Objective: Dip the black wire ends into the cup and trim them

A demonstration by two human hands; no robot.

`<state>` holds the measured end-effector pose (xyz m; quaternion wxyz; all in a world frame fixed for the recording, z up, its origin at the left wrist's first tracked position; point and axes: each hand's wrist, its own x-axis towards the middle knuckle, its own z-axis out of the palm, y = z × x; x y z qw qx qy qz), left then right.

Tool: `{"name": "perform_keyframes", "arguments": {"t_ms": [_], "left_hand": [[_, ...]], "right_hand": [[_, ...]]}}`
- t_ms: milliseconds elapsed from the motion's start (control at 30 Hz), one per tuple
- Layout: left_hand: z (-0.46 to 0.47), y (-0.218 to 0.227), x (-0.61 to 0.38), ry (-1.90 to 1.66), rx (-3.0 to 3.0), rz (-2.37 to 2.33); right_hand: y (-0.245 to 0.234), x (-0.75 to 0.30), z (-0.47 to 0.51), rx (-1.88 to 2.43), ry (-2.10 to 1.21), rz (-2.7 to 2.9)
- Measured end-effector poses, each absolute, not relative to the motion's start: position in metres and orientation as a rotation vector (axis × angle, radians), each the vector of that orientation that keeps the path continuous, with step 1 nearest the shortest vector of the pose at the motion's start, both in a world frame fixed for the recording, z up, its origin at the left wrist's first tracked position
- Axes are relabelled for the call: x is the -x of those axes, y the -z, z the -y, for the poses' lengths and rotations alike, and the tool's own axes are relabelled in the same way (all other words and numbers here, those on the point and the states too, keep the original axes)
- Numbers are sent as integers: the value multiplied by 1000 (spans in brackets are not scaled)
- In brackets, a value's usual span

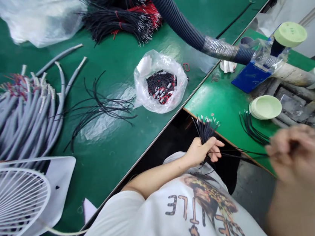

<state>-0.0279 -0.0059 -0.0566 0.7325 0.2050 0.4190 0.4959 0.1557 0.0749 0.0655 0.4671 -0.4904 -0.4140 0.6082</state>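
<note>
My left hand [205, 150] is wrapped round a bundle of black wires [205, 129], whose pale, bare ends fan out above the fist. From that fist, thin black wires [244, 153] stretch right to my right hand [301, 156]. Motion blurs the right hand, but its fingers look curled round those wires. Just above it, more black wires [251, 128] lie on the green tabletop, with their tips beside a pale green cup [266, 106].
A clear bag [143, 97] of small black, red and grey pieces sits near loose black wires [98, 102]. Grey cables [24, 121] and a white fan [16, 202] are at left. A ribbed hose [183, 24] crosses to a blue plate [248, 79]. A dark gap separates the tables.
</note>
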Motion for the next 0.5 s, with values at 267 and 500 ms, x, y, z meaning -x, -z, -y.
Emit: {"name": "perform_keyframes", "arguments": {"t_ms": [267,500], "left_hand": [[-5,42,34,-1296,-406,-1013],[-1,21,21,-1183,-427,-885]], "right_hand": [[-56,-191,-43,1455,-1445,1571],[-21,-137,-27,1309,-1746,1288]]}}
